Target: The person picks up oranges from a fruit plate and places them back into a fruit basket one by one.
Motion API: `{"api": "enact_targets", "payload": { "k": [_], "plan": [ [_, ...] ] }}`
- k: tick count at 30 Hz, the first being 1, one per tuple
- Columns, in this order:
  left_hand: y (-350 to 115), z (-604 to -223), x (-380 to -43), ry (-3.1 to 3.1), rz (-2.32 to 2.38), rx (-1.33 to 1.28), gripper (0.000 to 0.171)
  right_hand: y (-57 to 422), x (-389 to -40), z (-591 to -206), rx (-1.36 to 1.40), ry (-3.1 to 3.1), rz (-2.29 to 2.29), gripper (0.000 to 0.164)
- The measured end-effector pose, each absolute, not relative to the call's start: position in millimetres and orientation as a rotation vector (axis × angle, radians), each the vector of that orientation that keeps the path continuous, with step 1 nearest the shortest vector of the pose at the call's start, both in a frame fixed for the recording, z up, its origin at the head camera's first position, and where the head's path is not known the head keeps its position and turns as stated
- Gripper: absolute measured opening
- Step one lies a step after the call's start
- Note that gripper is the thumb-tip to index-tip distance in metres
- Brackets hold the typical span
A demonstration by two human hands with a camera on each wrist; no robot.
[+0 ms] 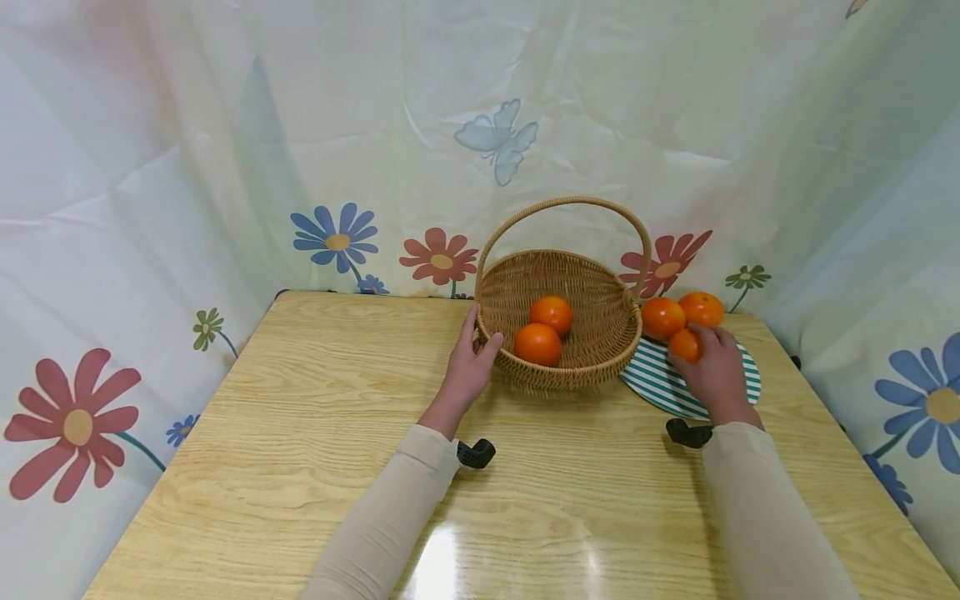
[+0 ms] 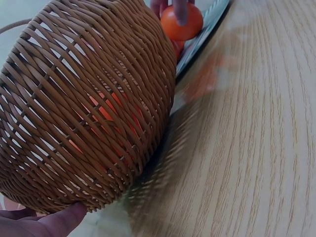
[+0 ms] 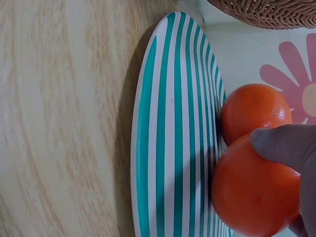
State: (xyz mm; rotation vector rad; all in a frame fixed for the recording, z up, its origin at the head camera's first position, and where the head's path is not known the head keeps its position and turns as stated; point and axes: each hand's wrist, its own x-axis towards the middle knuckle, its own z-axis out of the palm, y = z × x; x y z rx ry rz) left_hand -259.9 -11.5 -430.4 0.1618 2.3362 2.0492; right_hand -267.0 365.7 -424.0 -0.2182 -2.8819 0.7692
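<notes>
A wicker basket (image 1: 558, 379) with a tall arched handle leans its opening toward me, and two oranges (image 1: 537, 344) lie inside. My left hand (image 1: 468, 367) holds its left side, thumb (image 2: 64, 219) against the weave and fingers reaching along the wall. To the right, my right hand (image 1: 716, 371) grips an orange (image 3: 254, 190) over a green-and-white striped plate (image 1: 660, 383), the thumb on top of the fruit. Two more oranges (image 1: 702, 308) sit at the back of the plate, one of them (image 3: 254, 111) beside the held fruit in the right wrist view.
The wooden table (image 1: 315, 417) lies under everything. A pale curtain (image 1: 360, 125) with printed flowers and a butterfly hangs right behind the table's back edge and at both sides. The plate stands close beside the basket.
</notes>
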Motion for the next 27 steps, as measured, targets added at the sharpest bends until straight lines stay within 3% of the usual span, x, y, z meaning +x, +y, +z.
{"api": "enact_targets", "payload": {
  "k": [10,27],
  "plan": [
    [-13.5,-429.2,-264.5,2.303,2.011,0.163,0.07,364.1,-262.8,-423.8,-0.159,-2.85,0.754,0.06],
    [-12.5,-430.6,-261.0,2.313,2.055,0.159,0.066,361.9,-257.8,-419.2,-0.112,-2.806,0.74,0.062]
  ]
}}
